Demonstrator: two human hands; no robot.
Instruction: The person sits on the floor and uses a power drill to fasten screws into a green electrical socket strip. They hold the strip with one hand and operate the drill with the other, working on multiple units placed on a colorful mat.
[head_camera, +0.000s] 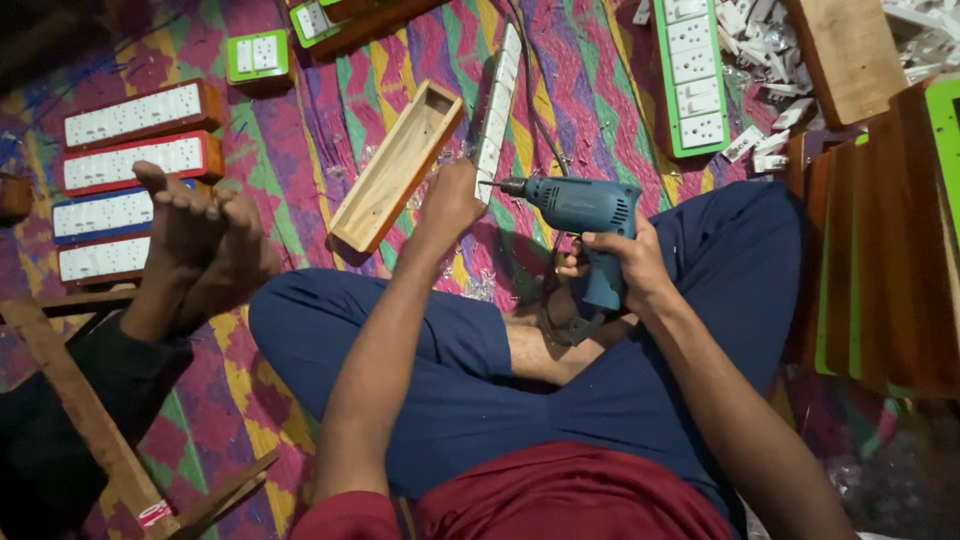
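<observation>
Head view: zigzag-patterned mat (560, 90) covers floor, strewn with socket boards (135, 112).

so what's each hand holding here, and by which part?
Right hand: blue electric drill, gripped by its pistol handle, bit pointing left. Left hand: long white socket strip, held at its near end, where the bit meets it.

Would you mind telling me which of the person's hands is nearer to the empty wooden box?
The left. The left hand holds the white socket strip just right of the wooden box; the right hand grips the blue drill, farther right.
</observation>
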